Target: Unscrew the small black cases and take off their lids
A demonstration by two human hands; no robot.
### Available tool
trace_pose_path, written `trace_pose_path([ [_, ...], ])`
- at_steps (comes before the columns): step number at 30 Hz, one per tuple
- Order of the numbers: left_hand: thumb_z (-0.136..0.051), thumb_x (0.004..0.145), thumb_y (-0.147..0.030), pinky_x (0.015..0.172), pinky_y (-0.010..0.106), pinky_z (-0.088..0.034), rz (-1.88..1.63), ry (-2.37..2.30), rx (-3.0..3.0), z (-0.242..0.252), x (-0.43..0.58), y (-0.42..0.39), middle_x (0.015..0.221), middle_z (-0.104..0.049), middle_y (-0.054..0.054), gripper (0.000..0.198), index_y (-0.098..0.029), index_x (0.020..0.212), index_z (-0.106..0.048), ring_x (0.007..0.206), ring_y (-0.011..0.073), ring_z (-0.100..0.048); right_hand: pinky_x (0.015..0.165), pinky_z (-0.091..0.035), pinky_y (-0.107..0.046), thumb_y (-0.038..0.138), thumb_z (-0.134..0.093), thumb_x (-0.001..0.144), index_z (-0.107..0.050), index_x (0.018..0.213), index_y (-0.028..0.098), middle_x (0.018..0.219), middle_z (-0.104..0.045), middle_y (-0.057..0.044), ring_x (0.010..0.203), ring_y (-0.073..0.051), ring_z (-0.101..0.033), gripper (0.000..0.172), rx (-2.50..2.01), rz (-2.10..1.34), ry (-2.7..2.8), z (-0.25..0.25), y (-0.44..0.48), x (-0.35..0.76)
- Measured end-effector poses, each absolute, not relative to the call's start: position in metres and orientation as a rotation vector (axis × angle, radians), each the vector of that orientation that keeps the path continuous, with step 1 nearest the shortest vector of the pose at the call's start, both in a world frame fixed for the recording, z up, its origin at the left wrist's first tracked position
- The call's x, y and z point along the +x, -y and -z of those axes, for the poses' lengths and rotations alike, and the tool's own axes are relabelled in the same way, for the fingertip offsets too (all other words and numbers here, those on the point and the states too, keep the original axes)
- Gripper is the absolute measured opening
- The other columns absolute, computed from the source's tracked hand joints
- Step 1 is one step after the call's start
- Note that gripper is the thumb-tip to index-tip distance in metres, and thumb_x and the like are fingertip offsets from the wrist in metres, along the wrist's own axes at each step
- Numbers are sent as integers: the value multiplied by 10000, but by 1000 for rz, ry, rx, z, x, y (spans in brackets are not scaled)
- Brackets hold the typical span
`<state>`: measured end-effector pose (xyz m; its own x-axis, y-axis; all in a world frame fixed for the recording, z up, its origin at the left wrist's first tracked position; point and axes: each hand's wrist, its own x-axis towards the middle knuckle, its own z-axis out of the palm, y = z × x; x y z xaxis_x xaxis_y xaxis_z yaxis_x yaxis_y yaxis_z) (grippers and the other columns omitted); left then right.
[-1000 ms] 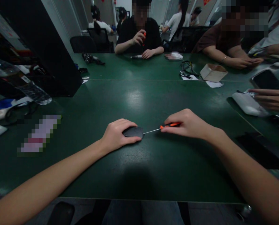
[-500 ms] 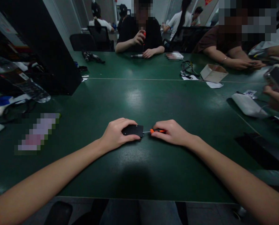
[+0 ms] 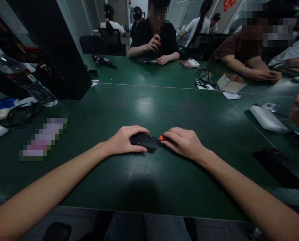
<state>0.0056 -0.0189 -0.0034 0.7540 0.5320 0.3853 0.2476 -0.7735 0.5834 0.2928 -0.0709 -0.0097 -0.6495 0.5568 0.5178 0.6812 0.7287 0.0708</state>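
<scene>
In the middle of the green table (image 3: 109, 180), my left hand (image 3: 124, 140) grips a flat black rectangular case (image 3: 145, 141) by its left end, thumb on the near side and fingers on the far side. Small screws dot its top face. My right hand (image 3: 183, 140) is closed around the handle of a screwdriver (image 3: 161, 138) with an orange collar. Its tip points left at the case's right end; whether the tip sits in a hole I cannot tell. Most of the handle is hidden under my fingers.
A plastic bottle (image 3: 26, 78) leans at the left beside a black partition (image 3: 61, 50). A small open box (image 3: 231, 83), cables (image 3: 203, 77) and a white device (image 3: 267, 117) lie to the right. Across the table a person (image 3: 154, 36) holds a red screwdriver (image 3: 159, 44).
The case has turned slightly, its right end now nearer me. Less of the screwdriver's shaft shows between my right hand and the case. The whole view has shifted a little.
</scene>
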Motion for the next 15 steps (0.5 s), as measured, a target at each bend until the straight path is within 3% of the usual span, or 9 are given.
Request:
trace_pose_path([
  [6,-828,772,-473,849,315,-534,-671,-645,2413,-2,-2,8,1053,-777,80,463,-177,1114,-726,945,224,-735,636,-474,-281,330,-562,1004,-699,1009,147,891,-732,-85,736,-163,-651,229,-917,380,2494,9,67,302],
  [15,-841,753,-472,859,329,-529,-664,-679,2371,-2,-1,9,1060,-781,77,476,-185,1117,-734,957,231,-736,620,-476,-272,317,-556,1004,-724,983,171,863,-728,-74,708,-152,-641,224,-893,393,2546,3,64,309],
])
